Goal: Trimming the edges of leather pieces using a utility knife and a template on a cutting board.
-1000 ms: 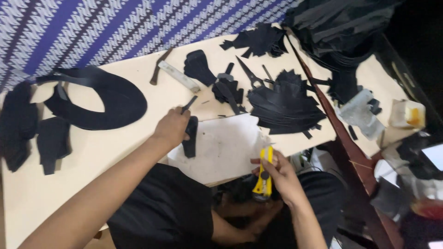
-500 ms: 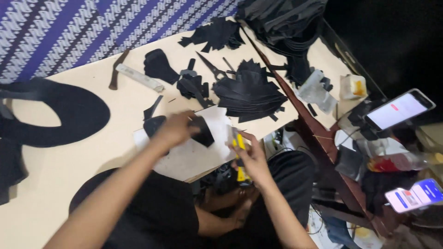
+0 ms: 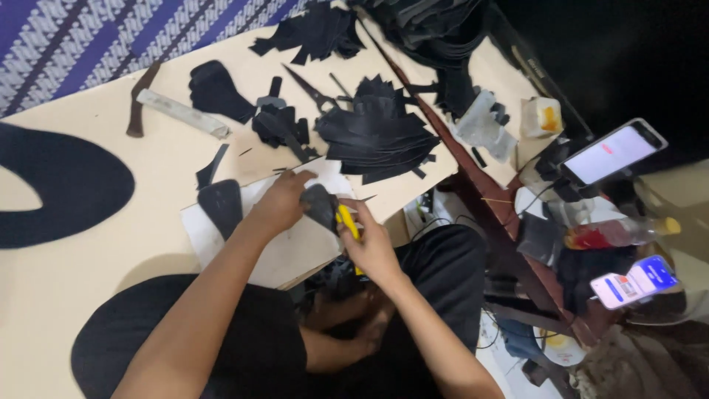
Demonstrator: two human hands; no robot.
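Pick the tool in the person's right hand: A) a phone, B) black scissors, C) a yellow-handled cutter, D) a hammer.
C: the right hand grips a yellow-handled cutter against the small dark piece held by the left hand.

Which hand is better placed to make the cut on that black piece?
Right. The right hand already grips the yellow knife against the black piece, while the left hand pins that piece on the white board.

Left hand (image 3: pixel 284 201) grips a dark leather piece (image 3: pixel 320 205) over a white board (image 3: pixel 292 247); right hand (image 3: pixel 373 244) holds a yellow knife (image 3: pixel 347 223) against it. Black cut pieces (image 3: pixel 377 137) lie on the table (image 3: pixel 88 258).
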